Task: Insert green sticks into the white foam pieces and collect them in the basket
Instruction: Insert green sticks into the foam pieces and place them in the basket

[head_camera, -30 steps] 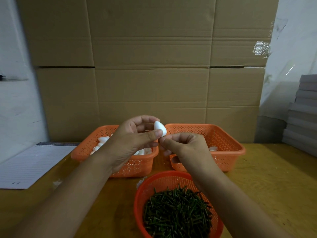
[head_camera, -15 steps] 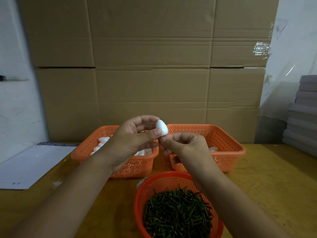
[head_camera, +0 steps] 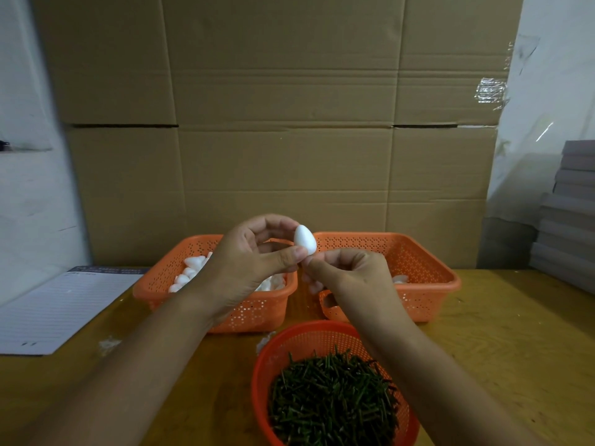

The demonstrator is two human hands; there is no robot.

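Note:
My left hand (head_camera: 254, 265) pinches a white egg-shaped foam piece (head_camera: 305, 239) between thumb and fingers, above the gap between two orange baskets. My right hand (head_camera: 349, 275) sits just below and right of it, fingertips pinched together at the foam's lower end; whatever they hold is hidden. The left rectangular basket (head_camera: 161, 281) contains several loose white foam pieces (head_camera: 192, 268). The right rectangular basket (head_camera: 431, 278) shows one white piece (head_camera: 400, 279) behind my right hand. A round orange basket (head_camera: 280, 349) full of green sticks (head_camera: 331, 400) stands nearest to me.
A lined paper pad (head_camera: 61, 304) lies on the wooden table (head_camera: 502, 349) at the left. Cardboard boxes (head_camera: 283, 123) form a wall behind the baskets. Grey stacked boards (head_camera: 570, 214) stand at the right edge. White foam crumbs (head_camera: 109, 344) lie near the left basket.
The foam piece has turned slightly more upright in my left hand. Both hands stay almost where they were.

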